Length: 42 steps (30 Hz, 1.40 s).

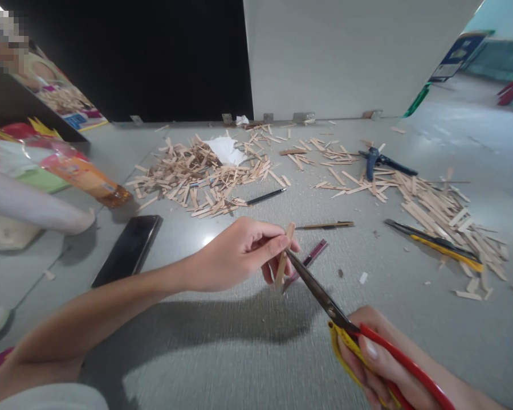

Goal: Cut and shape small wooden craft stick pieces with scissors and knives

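A heap of flat wooden pieces [175, 171] is spread across the upper centre of the frame. At lower right, red-and-yellow-handled scissors [315, 285] are gripped by the right hand [387, 369], fingers curled around the handles. Near centre, a short wooden stick [281, 272] is pinched between the left hand's [248, 247] thumb and fingers, beside the scissor tips.

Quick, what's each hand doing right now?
Left hand: closed, pinching a wooden stick.
Right hand: closed, holding red-and-yellow-handled scissors.
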Each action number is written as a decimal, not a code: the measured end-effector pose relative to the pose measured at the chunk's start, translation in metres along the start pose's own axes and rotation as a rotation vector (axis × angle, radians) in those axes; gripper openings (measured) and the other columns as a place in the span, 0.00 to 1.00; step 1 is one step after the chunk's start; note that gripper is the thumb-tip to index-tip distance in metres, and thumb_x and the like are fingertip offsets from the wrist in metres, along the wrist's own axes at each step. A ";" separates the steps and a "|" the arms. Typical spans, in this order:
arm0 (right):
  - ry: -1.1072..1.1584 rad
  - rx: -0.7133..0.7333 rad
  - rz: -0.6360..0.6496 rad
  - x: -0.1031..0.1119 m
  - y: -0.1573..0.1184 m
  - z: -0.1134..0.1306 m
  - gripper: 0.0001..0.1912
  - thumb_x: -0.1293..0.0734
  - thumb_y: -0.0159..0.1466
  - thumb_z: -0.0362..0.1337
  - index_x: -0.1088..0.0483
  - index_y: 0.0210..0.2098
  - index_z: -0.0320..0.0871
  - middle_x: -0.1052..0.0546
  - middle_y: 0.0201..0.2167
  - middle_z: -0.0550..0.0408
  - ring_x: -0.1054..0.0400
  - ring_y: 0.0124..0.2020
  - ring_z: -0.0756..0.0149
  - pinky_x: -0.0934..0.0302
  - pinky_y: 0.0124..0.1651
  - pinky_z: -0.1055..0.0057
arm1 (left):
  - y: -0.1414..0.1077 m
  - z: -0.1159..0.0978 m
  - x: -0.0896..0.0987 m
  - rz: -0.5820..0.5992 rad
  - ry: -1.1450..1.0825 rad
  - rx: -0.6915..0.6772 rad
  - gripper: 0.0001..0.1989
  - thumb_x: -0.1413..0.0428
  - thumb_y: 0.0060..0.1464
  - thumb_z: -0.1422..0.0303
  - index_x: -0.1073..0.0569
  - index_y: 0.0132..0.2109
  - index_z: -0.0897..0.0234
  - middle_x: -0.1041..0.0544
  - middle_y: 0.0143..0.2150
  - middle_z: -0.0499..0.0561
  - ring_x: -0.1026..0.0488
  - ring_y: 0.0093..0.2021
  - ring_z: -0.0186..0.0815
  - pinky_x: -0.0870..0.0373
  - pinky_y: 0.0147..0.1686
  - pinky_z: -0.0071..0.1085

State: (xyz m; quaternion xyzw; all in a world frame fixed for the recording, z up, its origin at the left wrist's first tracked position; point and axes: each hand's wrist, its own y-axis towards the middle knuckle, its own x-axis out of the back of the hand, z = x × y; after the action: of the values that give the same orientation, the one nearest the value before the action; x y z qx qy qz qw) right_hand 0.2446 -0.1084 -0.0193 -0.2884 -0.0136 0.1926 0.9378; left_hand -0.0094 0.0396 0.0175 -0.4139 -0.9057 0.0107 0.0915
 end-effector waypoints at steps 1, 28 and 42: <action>0.033 0.008 0.001 0.000 0.001 -0.002 0.40 0.35 0.60 0.80 0.36 0.34 0.46 0.36 0.23 0.66 0.47 0.19 0.77 0.41 0.25 0.73 | 0.000 0.000 0.000 0.005 0.010 0.003 0.17 0.48 0.78 0.63 0.20 0.43 0.67 0.15 0.32 0.52 0.17 0.30 0.32 0.20 0.33 0.24; 0.149 0.152 0.117 0.019 0.039 -0.026 0.39 0.39 0.69 0.74 0.40 0.20 0.47 0.46 0.07 0.70 0.56 0.07 0.80 0.57 0.09 0.82 | 0.006 0.002 0.011 -0.012 0.194 0.050 0.16 0.53 0.77 0.60 0.30 0.39 0.62 0.38 0.21 0.39 0.42 0.19 0.27 0.46 0.20 0.25; 0.156 0.201 0.080 0.015 0.014 -0.021 0.37 0.34 0.64 0.76 0.34 0.35 0.46 0.31 0.29 0.61 0.44 0.20 0.77 0.41 0.26 0.75 | -0.005 -0.003 -0.006 -0.060 0.024 0.009 0.07 0.56 0.77 0.68 0.34 0.52 0.61 0.26 0.33 0.45 0.33 0.26 0.28 0.37 0.26 0.26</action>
State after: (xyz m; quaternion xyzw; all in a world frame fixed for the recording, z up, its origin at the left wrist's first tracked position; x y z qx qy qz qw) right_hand 0.2567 -0.1036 -0.0462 -0.2076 0.0904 0.2073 0.9517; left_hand -0.0088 0.0312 0.0196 -0.3864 -0.9164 0.0071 0.1045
